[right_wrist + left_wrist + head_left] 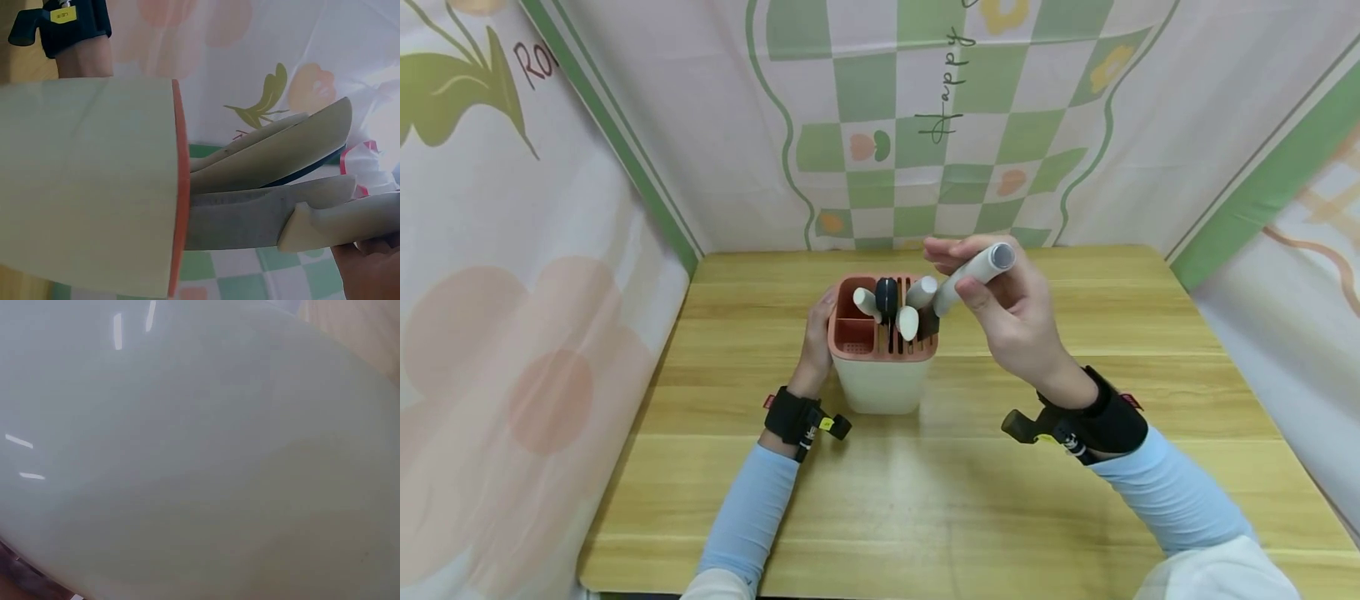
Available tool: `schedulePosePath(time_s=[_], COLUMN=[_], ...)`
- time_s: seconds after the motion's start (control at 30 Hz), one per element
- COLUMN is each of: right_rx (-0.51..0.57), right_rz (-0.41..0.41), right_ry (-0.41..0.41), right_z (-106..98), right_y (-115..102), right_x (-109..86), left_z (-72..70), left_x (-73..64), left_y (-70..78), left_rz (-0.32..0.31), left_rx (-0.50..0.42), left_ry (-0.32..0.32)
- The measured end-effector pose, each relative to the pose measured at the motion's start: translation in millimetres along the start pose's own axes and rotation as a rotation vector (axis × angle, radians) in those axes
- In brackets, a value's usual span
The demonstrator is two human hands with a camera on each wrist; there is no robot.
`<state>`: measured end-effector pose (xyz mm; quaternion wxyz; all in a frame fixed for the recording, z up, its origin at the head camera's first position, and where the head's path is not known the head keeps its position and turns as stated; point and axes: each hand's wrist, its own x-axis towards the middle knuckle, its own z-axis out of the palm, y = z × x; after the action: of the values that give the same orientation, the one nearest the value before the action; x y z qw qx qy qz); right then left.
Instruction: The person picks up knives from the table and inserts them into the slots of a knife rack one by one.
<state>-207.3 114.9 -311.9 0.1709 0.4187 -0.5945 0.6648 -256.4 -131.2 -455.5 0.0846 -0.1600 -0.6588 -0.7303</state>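
A cream utensil holder [883, 387] with a pink top stands upright on the table. My left hand [817, 333] rests against its left side, the fingertips partly hidden. At its right edge, my right hand [1011, 312] pinches the pale handle of a knife [964, 279] between thumb and fingers. The right wrist view shows the broad knife blade [240, 220] partly inside the holder, its lower end hidden by the pink rim [180, 187]. Other pale handles [921, 292], a black handle [887, 296] and a white rounded utensil end [907, 322] stick up from the holder.
Two open pink compartments [854, 335] lie on the holder's left side, with narrow slots on its right. The wooden table [880, 517] extends around it. A printed curtain [730, 167] hangs behind and at both sides. The holder's pale wall [200, 456] fills the left wrist view.
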Motion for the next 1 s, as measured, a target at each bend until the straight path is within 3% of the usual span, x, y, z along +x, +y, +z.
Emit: schedulePosePath(time_s=[0.57,1.0], right_rx=[0.01,-0.009], right_rz=[0.003,0.055], right_ry=[0.024,-0.005], right_z=[1.6,3.1], right_y=[21.3,28.3], right_x=[-10.5,-11.3], left_z=[1.0,2.6], left_x=[-0.7,-1.4], left_y=[0.4,0.4], left_rz=[-0.02,0.014], left_rx=[0.039,-0.014], left_ry=[0.001,0.007])
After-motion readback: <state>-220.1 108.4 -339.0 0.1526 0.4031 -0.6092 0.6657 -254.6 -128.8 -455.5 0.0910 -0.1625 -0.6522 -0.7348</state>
